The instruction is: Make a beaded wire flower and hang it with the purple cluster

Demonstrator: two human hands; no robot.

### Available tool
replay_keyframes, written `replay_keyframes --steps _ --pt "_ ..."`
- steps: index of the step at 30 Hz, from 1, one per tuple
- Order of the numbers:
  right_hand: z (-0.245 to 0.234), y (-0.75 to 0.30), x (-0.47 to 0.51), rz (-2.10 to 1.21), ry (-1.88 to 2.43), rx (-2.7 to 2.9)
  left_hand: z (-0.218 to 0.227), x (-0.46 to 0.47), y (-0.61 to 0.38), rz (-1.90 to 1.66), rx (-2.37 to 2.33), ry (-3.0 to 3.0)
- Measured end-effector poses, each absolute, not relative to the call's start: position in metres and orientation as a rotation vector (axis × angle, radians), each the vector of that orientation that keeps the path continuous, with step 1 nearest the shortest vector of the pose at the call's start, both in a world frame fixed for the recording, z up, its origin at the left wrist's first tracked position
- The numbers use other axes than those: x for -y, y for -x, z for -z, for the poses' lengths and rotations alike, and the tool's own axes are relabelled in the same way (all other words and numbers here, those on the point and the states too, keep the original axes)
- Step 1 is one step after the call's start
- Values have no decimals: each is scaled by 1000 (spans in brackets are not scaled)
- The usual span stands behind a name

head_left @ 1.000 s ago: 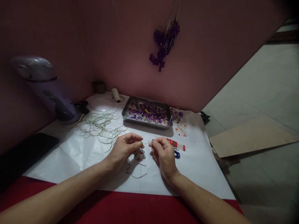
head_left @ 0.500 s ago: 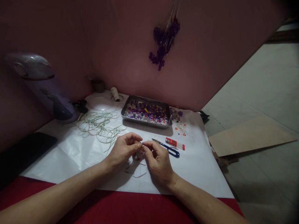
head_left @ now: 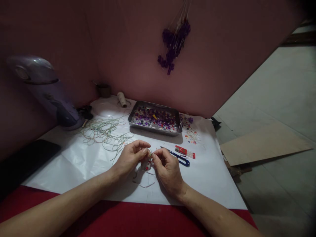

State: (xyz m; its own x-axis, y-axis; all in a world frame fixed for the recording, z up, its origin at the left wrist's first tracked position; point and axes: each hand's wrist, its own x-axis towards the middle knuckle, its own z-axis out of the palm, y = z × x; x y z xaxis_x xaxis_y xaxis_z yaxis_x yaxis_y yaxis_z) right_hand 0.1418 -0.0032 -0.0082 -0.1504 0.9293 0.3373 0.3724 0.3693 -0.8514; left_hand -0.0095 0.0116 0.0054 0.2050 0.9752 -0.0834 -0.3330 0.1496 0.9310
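My left hand (head_left: 130, 158) and my right hand (head_left: 167, 168) meet fingertip to fingertip over a white paper sheet (head_left: 74, 161). Between them hangs a small beaded piece (head_left: 146, 164) with clear and red beads on a thin thread. Both hands pinch the thread just above the piece. Loose thread ends (head_left: 145, 182) lie on the paper below my hands. A metal tray (head_left: 132, 116) full of purple, clear and red beads sits beyond my hands.
Blue thread snips (head_left: 178, 157) and a red lighter (head_left: 184, 151) lie right of my hands. Tangled green cord (head_left: 105, 131) spreads at left, near a purple lamp (head_left: 49, 95). A thread spool (head_left: 121, 98) stands by the pink wall; purple bead strands (head_left: 174, 44) hang there. A cardboard sheet (head_left: 264, 144) lies on the floor.
My right hand has moved left to meet my left hand at the beaded piece, uncovering the blue snips. My left hand has stayed nearly still.
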Motion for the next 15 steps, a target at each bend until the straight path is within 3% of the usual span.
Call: replay_keyframes --steps 15 --pt "2 -141 4 -667 1188 1768 -4 -8 7 -1152 -920 -1145"
